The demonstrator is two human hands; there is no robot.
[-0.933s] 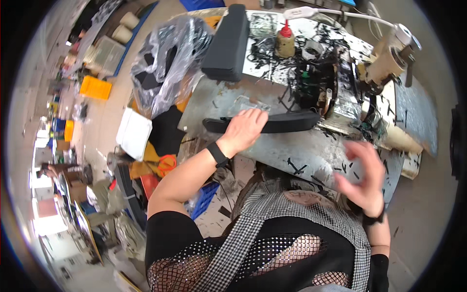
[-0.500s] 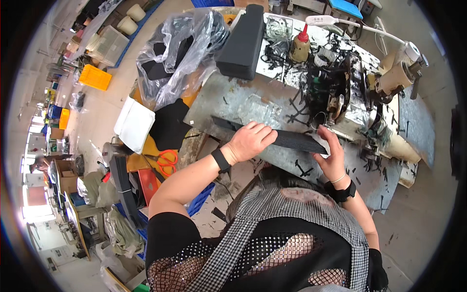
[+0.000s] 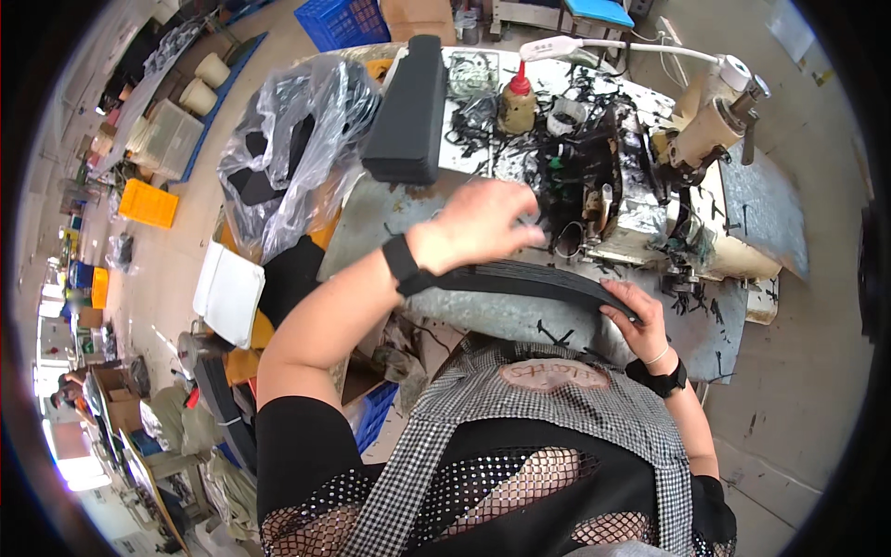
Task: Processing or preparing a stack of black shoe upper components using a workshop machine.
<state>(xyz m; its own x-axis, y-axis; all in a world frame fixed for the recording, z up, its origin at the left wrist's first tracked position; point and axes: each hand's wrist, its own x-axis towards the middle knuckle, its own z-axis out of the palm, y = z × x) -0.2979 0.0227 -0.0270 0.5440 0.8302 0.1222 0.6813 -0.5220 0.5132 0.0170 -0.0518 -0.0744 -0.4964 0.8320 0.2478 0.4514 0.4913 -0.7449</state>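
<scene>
A stack of long black strips lies across the near part of the metal worktop, bowed slightly upward along its length. Its right end is in my right hand, with the thumb below and the fingers over the top. My left hand is raised off the strips, over the worktop in front of the machine. Its fingers are smeared by motion, so I cannot make out whether anything is between them. My left wrist hides the stack's left end. Beyond the left hand stands a thick pile of black pieces.
A grimy machine with black scraps around it fills the right side. Behind are a glue bottle with a red tip and a white lamp. A clear plastic bag of black pieces sits at left, near a white box.
My left hand has come off the strips and moved up toward the machine. The right hand keeps hold of the stack's end, and the strips now bow. The whole view has shifted.
</scene>
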